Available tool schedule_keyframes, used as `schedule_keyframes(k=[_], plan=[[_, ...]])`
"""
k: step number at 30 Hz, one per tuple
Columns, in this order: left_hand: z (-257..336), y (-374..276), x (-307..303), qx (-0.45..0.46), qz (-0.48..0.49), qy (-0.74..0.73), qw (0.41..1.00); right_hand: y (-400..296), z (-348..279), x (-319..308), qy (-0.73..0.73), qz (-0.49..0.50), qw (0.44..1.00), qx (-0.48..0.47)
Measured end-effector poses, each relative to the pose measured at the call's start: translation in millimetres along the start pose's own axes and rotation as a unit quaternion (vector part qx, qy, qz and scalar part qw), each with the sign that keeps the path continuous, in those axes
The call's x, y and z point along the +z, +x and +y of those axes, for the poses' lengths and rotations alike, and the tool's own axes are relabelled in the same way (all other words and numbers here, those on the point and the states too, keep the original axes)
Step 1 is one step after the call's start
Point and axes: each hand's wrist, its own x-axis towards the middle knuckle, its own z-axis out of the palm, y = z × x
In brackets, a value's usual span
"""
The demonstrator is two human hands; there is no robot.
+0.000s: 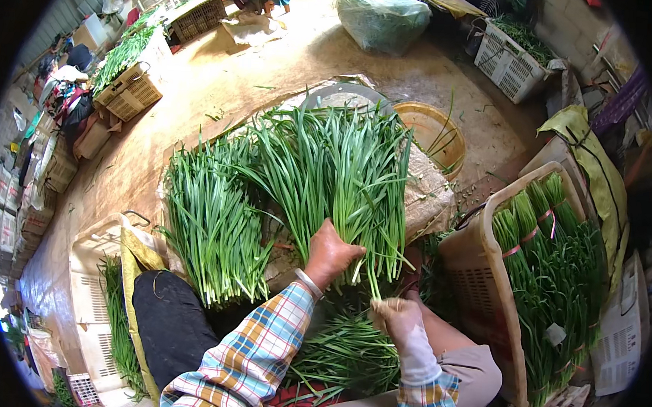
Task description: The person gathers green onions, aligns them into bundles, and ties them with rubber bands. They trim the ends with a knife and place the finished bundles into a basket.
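Observation:
My left hand (331,254) lies against the pale stems at the front of a spread pile of green leafy chives (318,152), its thumb pointing right. My right hand (397,317), in a light, worn glove, grips the lower ends of a few stems just below the pile. Another bunch of the greens (213,219) lies on the left of the low work surface, its pale ends towards me. Loose leaves (350,353) are heaped between my legs, under my hands. What my left fingers close on is hidden by the hand.
On the right stands a plastic crate (489,236) of bundles tied with pink bands. A white crate (89,278) and a black cushion-like thing (171,311) are at the left. A yellow bucket (456,141) stands behind the work surface. Farther back are more crates, a plastic-wrapped heap and people.

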Motion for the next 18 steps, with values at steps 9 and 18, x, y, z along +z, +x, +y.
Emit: schedule_keyframes(k=[9, 18], plan=[[9.4, 2.7, -18.1, -0.096, -0.114, -0.306, 0.940, -207.8, -63.6, -120.4, 0.026, 0.085, 0.969, -0.232], [61.2, -38.1, -74.9, -0.125, -0.227, -0.540, 0.801, -64.1, -126.6, -19.3, 0.005, 0.169, 0.877, -0.449]])
